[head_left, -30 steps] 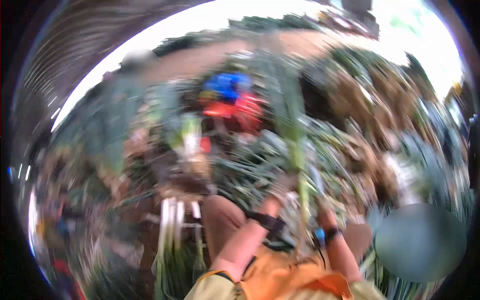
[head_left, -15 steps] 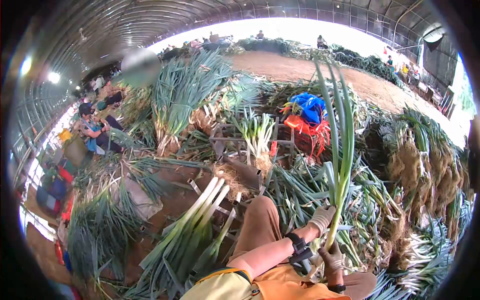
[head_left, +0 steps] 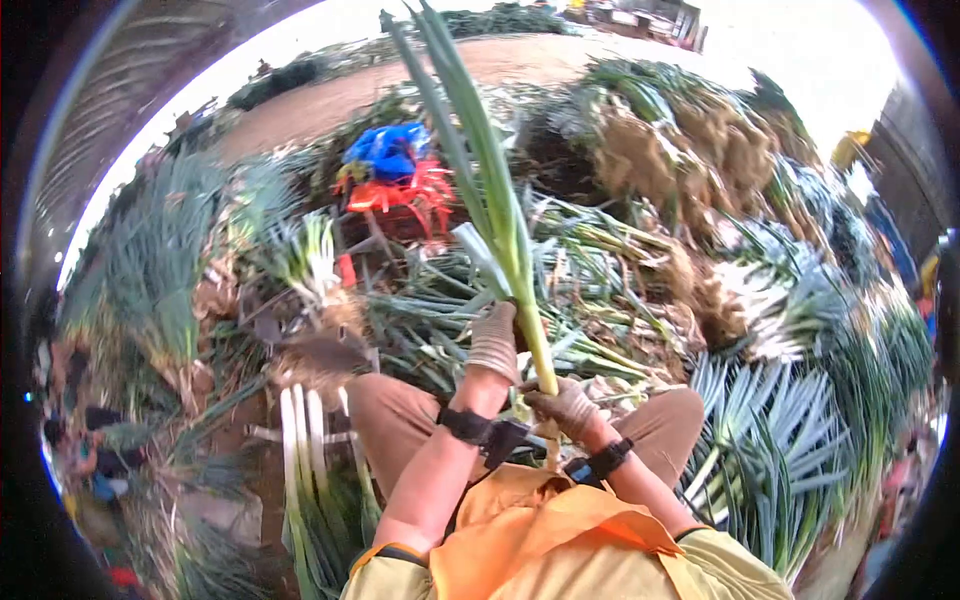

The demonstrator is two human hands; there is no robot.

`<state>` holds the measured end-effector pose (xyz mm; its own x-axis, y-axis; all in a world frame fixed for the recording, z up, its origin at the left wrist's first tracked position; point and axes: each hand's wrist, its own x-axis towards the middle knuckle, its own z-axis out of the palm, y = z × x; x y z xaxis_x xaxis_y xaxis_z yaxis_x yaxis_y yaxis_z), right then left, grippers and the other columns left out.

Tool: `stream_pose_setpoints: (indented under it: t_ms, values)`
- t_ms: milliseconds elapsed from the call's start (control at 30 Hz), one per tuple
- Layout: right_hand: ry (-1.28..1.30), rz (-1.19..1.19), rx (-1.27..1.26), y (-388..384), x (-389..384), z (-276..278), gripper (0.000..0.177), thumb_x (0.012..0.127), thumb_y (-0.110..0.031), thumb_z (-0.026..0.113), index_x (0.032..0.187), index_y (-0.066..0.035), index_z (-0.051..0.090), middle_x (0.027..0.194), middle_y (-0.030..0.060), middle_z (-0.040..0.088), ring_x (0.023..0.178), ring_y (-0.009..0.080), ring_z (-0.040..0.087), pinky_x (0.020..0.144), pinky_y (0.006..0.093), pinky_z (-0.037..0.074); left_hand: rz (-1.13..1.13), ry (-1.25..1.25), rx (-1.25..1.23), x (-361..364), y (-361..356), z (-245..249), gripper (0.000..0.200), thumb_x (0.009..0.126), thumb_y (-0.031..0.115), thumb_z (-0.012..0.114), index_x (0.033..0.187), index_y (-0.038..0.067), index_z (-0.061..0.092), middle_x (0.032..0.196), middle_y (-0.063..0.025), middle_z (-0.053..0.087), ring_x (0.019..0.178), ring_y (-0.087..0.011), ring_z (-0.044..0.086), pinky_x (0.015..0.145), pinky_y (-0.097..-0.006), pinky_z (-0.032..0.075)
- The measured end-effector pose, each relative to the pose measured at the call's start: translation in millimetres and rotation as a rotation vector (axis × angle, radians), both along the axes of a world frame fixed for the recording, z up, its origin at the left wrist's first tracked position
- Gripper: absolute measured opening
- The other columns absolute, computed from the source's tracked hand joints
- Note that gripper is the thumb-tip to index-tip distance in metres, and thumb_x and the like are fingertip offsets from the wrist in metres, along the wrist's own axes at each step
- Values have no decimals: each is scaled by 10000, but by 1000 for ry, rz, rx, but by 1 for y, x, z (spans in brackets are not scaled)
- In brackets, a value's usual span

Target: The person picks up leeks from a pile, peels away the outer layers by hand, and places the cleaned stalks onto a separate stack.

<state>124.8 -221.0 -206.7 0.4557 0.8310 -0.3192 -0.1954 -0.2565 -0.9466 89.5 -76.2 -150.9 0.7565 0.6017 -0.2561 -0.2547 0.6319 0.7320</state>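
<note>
A tall green onion (head_left: 508,235) stands upright in front of me, leaves up and its pale lower end toward my lap. My left hand (head_left: 494,343), in a light glove, closes against the left of its stalk, just under a folded pale leaf (head_left: 482,262). Lower down, my gloved right hand (head_left: 566,407) is wrapped round the white part of the stalk. Its root end lies close to my orange apron (head_left: 540,520). Several trimmed-looking green onions (head_left: 305,450) with white stalks lie to the left of my knee.
Loose green onions (head_left: 440,310) cover the ground ahead. A blue bag (head_left: 388,150) and red ties (head_left: 405,195) lie beyond. Rooty piles (head_left: 690,150) stand at right behind white-stemmed green onions (head_left: 770,310). A bundle (head_left: 310,255) stands at left; another person (head_left: 85,455) sits far left.
My view has swung right, so the scene shifts left. Both hands still hold the same green onion, which now leans left at the top. My right hand and forearm show more fully.
</note>
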Motion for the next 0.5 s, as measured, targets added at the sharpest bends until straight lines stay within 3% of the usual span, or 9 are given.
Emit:
stream_pose_setpoints:
  t_ms: [133,200,267,333,367,400,467,500]
  values:
    - [116,-12,26,-5,3,8,177,731,-150,652,856,-34,604,634,-16,533,528,77,470,486,231,394,-69,-34,10,10,2,-8,290,810,216,412,900,-47,493,646,-141,568,569,-261,577,562,-348,503]
    - [174,41,115,-5,3,-3,180,733,-151,649,864,-37,603,657,-16,539,542,72,474,496,229,400,-158,-110,-295,20,8,-34,296,834,246,448,920,-32,499,641,-110,558,555,-230,560,544,-325,491]
    - [114,59,82,-9,0,5,178,735,-142,643,882,-47,607,689,-14,555,580,69,486,527,231,414,-236,-206,-441,5,-7,-31,270,848,248,455,890,-9,526,679,-82,554,553,-188,540,516,-290,464]
    - [101,96,67,-14,-1,11,199,731,-98,648,912,-27,606,693,-12,554,589,60,485,533,212,411,-282,-201,-361,1,-13,-34,247,848,238,450,900,9,528,668,-75,548,550,-191,539,513,-298,460]
    - [103,99,61,-17,-3,11,199,731,-98,648,912,-27,606,693,-12,554,589,60,485,533,212,411,-465,-99,76,12,-4,-71,228,831,234,464,859,23,544,712,-94,575,565,-227,548,522,-331,453]
    - [42,112,64,-20,-7,11,197,733,-110,652,907,-28,610,712,-11,566,616,62,497,555,219,423,-463,-96,69,7,-7,-89,228,831,234,464,859,23,544,712,-94,575,565,-227,548,522,-331,453]
    - [-100,134,96,-18,-8,15,196,736,-136,660,896,-31,618,751,-9,591,669,64,520,599,233,448,-412,233,1544,-9,-13,-109,304,820,260,474,926,-3,583,861,-170,609,788,-290,586,684,-378,452]
    - [-185,81,61,-18,-11,19,207,738,-164,665,885,-26,618,775,-3,602,684,60,517,616,239,451,-524,450,1375,-26,-12,-102,332,822,284,476,1014,21,542,877,-162,598,796,-297,574,703,-370,446]
